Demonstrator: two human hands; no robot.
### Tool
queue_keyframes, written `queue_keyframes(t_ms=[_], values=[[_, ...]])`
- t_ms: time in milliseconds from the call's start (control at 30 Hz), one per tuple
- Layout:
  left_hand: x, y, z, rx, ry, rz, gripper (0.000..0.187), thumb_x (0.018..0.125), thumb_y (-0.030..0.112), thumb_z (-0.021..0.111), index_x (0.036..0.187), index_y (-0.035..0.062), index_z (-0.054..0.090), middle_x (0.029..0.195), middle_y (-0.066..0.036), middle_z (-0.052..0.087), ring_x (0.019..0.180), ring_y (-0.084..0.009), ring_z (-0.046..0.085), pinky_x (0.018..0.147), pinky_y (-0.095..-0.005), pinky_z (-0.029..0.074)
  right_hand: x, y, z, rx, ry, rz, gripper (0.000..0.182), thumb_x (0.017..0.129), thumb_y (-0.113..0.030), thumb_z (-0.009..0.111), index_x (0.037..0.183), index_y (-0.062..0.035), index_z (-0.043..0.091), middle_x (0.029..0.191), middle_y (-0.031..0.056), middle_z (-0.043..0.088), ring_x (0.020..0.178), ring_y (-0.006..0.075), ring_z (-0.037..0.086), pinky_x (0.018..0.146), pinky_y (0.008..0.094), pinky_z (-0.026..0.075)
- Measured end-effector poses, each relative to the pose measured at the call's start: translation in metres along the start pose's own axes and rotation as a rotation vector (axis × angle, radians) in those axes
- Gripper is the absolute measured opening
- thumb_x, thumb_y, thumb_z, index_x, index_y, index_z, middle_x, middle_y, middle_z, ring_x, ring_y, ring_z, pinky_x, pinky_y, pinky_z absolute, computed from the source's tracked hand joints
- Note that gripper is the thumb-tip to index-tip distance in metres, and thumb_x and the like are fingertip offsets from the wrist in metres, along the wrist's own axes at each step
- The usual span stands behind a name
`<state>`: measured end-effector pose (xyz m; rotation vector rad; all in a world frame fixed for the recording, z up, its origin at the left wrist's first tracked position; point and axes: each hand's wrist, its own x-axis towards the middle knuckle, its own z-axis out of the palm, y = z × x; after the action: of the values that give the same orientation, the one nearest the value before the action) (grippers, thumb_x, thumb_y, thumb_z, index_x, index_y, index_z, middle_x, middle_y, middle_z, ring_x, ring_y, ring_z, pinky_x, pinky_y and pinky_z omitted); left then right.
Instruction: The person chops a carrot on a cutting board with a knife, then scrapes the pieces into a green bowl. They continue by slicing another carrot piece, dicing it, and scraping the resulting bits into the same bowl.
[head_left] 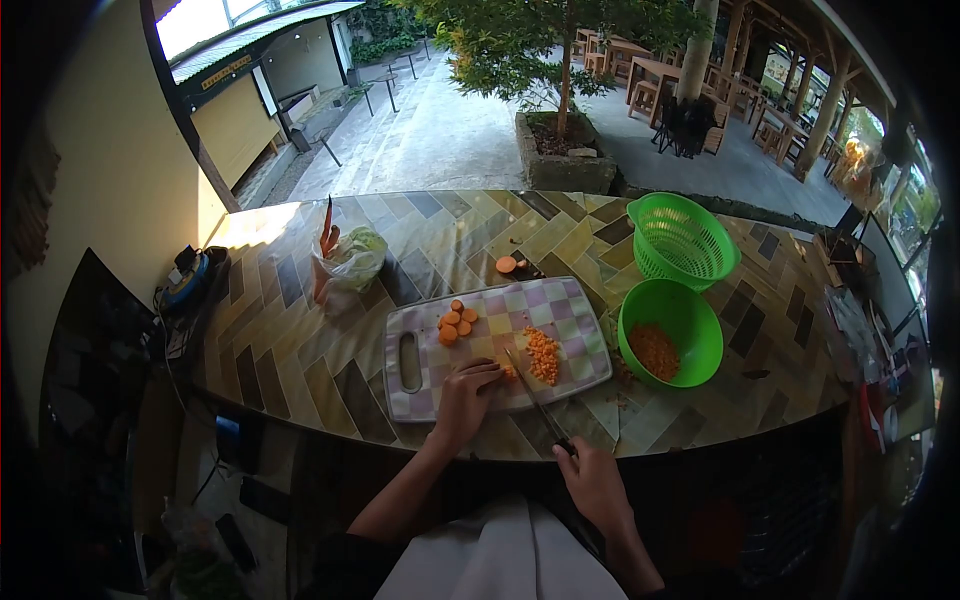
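Note:
My right hand [595,482] is wrapped round the black handle of a knife [537,402]. Its blade slants across the front of a checkered cutting board [440,388]. My left hand [467,395] lies on the board with bent fingers, pressed together against small orange carrot pieces [508,374] left of the blade; the fingertips partly hide them. To the right of the knife is a heap of diced carrot [542,356]. Several thick carrot rounds [457,322] are grouped toward the board's upper left.
A green bowl [700,345] with orange bits inside stands right of the board, below a green colander [690,235]. Carrot ends [507,264] lie beyond the board. A plastic bag [355,258] with whole carrots [328,240] sits at the table's far left.

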<state>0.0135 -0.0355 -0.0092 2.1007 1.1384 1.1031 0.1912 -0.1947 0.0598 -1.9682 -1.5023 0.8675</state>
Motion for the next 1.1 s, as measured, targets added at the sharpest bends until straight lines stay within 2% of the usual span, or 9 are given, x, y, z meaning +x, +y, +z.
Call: queue_keyframes(t_ms=[67, 267, 367, 467, 667, 767, 1100], values=[[0.0, 0.0, 0.001, 0.013, 0.013, -0.001, 0.021, 0.078, -0.001, 0.07, 0.098, 0.0001, 0.075, 0.104, -0.014, 0.073, 0.111, -0.0299, 0.064, 0.096, -0.0383, 0.05, 0.0, 0.003, 0.005, -0.009, 0.045, -0.023, 0.036, 0.099, -0.029, 0.057, 0.101, 0.0067, 0.062, 0.065, 0.0235, 0.059, 0.064, 0.0398, 0.061, 0.06, 0.0445, 0.044], [0.0, 0.002, 0.005, 0.022, 0.039, -0.004, 0.019, 0.078, 0.0, 0.07, 0.097, -0.0003, 0.075, 0.103, -0.014, 0.073, 0.109, -0.0301, 0.065, 0.094, -0.0388, 0.051, 0.002, 0.004, 0.004, -0.048, 0.019, -0.004, 0.038, 0.099, -0.03, 0.057, 0.102, 0.0068, 0.061, 0.066, 0.0242, 0.059, 0.067, 0.0421, 0.062, 0.061, 0.0461, 0.044], [-0.001, 0.002, 0.006, 0.026, 0.039, 0.011, 0.019, 0.078, 0.001, 0.071, 0.097, -0.0003, 0.075, 0.102, -0.014, 0.073, 0.108, -0.0301, 0.065, 0.094, -0.0391, 0.051, 0.002, -0.005, -0.003, -0.063, -0.025, 0.015, 0.041, 0.101, -0.033, 0.051, 0.103, 0.007, 0.06, 0.073, 0.0279, 0.063, 0.077, 0.0473, 0.063, 0.067, 0.0532, 0.048], [0.0, 0.006, 0.004, 0.023, 0.044, 0.027, 0.019, 0.079, 0.001, 0.071, 0.097, -0.0001, 0.075, 0.102, -0.014, 0.073, 0.107, -0.03, 0.065, 0.094, -0.0393, 0.05, 0.002, 0.004, 0.004, -0.038, 0.031, -0.009, 0.038, 0.099, -0.03, 0.056, 0.101, 0.0068, 0.06, 0.066, 0.0245, 0.059, 0.068, 0.0432, 0.062, 0.061, 0.0467, 0.045], [0.001, 0.003, 0.004, 0.034, 0.022, 0.038, 0.019, 0.079, 0.002, 0.07, 0.097, 0.0004, 0.076, 0.101, -0.013, 0.073, 0.106, -0.029, 0.065, 0.095, -0.0392, 0.048, 0.003, -0.002, 0.004, -0.01, 0.023, -0.001, 0.036, 0.099, -0.028, 0.057, 0.099, 0.0071, 0.06, 0.067, 0.0252, 0.059, 0.07, 0.0453, 0.061, 0.062, 0.046, 0.045], [0.0, 0.0, 0.006, 0.061, 0.014, 0.047, 0.017, 0.079, 0.003, 0.071, 0.096, 0.0008, 0.076, 0.101, -0.013, 0.074, 0.106, -0.0287, 0.065, 0.094, -0.0394, 0.049, 0.003, 0.004, 0.011, -0.019, 0.03, -0.044, 0.039, 0.101, -0.032, 0.051, 0.101, 0.0057, 0.059, 0.07, 0.0272, 0.062, 0.074, 0.0474, 0.062, 0.065, 0.0535, 0.046], [0.004, 0.003, 0.005, 0.036, 0.024, 0.048, 0.009, 0.084, 0.007, 0.07, 0.086, -0.001, 0.074, 0.093, -0.014, 0.073, 0.101, -0.0294, 0.066, 0.093, -0.0408, 0.048, 0.001, 0.0, 0.002, -0.014, -0.016, -0.033, 0.037, 0.102, -0.031, 0.05, 0.092, 0.0042, 0.056, 0.069, 0.026, 0.061, 0.072, 0.0478, 0.061, 0.062, 0.0531, 0.045]])
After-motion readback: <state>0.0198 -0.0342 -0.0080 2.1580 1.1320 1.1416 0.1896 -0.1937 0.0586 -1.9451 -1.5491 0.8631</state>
